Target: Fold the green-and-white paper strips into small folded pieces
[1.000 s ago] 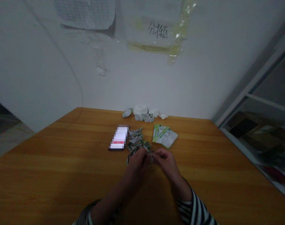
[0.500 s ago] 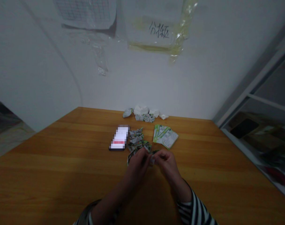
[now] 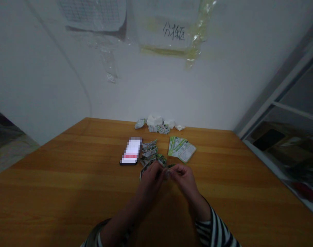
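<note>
My left hand (image 3: 151, 177) and my right hand (image 3: 183, 176) meet over the near part of the table, fingertips pinched together. Between them is a small piece of printed paper (image 3: 167, 174), mostly covered by the fingers. Just beyond my left hand lies a row of crumpled, folded printed paper pieces (image 3: 149, 151), green and white; its near end is partly hidden by that hand. Flat green-and-white leaflets (image 3: 182, 149) lie fanned out beyond my right hand.
A phone (image 3: 131, 151) with a lit, blurred screen lies left of the paper pieces. Crumpled white tissues (image 3: 154, 120) and wadded printed paper (image 3: 159, 129) sit along the wall at the back of the wooden table (image 3: 69, 178). Shelving (image 3: 280, 137) stands at the right.
The paper between my fingers shows less than before, and my fingertips have shifted slightly. Everything on the table stays in place.
</note>
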A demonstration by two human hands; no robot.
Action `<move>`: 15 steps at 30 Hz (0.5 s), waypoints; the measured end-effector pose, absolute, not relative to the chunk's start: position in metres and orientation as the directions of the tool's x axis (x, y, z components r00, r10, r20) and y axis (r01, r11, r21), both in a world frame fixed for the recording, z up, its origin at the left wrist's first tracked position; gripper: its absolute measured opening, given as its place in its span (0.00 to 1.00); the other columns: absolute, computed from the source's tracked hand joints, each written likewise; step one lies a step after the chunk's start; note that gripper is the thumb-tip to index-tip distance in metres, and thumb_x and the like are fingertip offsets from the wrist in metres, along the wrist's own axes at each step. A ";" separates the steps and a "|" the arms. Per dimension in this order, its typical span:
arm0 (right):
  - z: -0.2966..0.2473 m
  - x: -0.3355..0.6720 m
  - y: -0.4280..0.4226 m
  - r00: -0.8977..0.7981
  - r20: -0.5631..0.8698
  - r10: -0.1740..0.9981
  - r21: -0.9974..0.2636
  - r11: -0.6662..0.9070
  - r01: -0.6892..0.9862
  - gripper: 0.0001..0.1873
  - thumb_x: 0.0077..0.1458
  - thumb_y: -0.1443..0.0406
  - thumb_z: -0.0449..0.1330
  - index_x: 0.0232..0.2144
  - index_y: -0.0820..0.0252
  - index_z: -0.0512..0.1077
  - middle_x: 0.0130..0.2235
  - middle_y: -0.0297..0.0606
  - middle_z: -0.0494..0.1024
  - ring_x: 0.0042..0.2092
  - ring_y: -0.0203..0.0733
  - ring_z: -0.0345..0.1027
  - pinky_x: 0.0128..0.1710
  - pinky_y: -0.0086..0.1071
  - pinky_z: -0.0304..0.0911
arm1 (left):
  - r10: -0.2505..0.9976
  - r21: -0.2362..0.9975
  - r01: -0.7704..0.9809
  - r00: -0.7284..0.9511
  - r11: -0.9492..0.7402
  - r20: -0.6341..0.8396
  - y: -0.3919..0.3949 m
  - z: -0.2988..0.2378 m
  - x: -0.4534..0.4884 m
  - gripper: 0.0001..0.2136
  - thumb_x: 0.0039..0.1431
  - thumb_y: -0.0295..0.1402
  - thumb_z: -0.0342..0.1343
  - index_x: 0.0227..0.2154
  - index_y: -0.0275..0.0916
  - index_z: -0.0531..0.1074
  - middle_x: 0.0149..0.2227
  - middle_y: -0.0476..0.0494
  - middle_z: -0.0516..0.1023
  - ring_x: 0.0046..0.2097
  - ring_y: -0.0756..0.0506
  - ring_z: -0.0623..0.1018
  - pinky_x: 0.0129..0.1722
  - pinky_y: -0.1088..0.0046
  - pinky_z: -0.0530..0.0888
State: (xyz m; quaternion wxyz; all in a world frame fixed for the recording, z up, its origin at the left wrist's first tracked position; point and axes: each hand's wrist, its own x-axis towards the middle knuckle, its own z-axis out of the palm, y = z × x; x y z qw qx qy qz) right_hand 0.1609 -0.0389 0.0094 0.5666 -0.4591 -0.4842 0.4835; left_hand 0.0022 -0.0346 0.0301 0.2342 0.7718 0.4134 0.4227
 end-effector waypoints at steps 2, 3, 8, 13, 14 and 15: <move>0.011 0.162 -0.039 0.074 0.132 0.988 -0.989 0.137 -0.059 0.10 0.44 0.60 0.67 0.22 0.62 0.76 0.22 0.34 0.76 0.24 0.35 0.66 0.25 0.26 0.60 | 0.852 0.736 0.429 0.283 -0.524 0.441 -0.034 0.030 0.003 0.08 0.62 0.31 0.49 0.27 0.40 0.63 0.27 0.49 0.70 0.29 0.49 0.70 0.29 0.76 0.65; 0.011 0.161 -0.040 0.077 0.144 0.987 -0.988 0.148 -0.045 0.10 0.45 0.60 0.67 0.21 0.62 0.75 0.21 0.33 0.75 0.23 0.34 0.65 0.24 0.26 0.58 | 0.858 0.745 0.426 0.275 -0.513 0.434 -0.034 0.029 0.003 0.08 0.62 0.31 0.49 0.27 0.40 0.63 0.27 0.49 0.70 0.29 0.49 0.70 0.29 0.75 0.65; 0.007 0.159 -0.041 0.076 0.145 0.987 -0.986 0.150 -0.074 0.12 0.47 0.60 0.65 0.20 0.62 0.72 0.18 0.30 0.70 0.20 0.31 0.59 0.20 0.24 0.53 | 0.874 0.761 0.430 0.264 -0.486 0.409 -0.034 0.027 0.004 0.08 0.63 0.33 0.49 0.28 0.40 0.62 0.28 0.49 0.70 0.30 0.48 0.70 0.30 0.75 0.65; -0.002 0.158 -0.040 0.092 0.144 0.985 -0.986 0.151 -0.071 0.12 0.48 0.61 0.64 0.20 0.62 0.71 0.18 0.30 0.70 0.20 0.31 0.60 0.20 0.24 0.54 | 0.875 0.762 0.433 0.271 -0.483 0.401 -0.036 0.030 0.006 0.09 0.62 0.32 0.48 0.26 0.40 0.61 0.26 0.49 0.68 0.29 0.48 0.69 0.29 0.74 0.64; -0.003 0.158 -0.040 0.092 0.149 0.985 -0.986 0.155 -0.061 0.12 0.48 0.61 0.64 0.20 0.62 0.71 0.18 0.30 0.69 0.20 0.32 0.60 0.20 0.24 0.54 | 0.879 0.767 0.430 0.266 -0.476 0.396 -0.036 0.031 0.006 0.09 0.62 0.32 0.48 0.25 0.40 0.61 0.26 0.50 0.68 0.29 0.48 0.68 0.29 0.74 0.64; -0.003 0.158 -0.040 0.093 0.156 0.983 -0.986 0.161 -0.051 0.13 0.48 0.60 0.64 0.20 0.62 0.70 0.18 0.30 0.69 0.20 0.32 0.60 0.20 0.25 0.54 | 0.882 0.774 0.425 0.259 -0.469 0.393 -0.037 0.031 0.006 0.10 0.62 0.33 0.48 0.25 0.40 0.61 0.26 0.50 0.67 0.29 0.48 0.68 0.29 0.74 0.64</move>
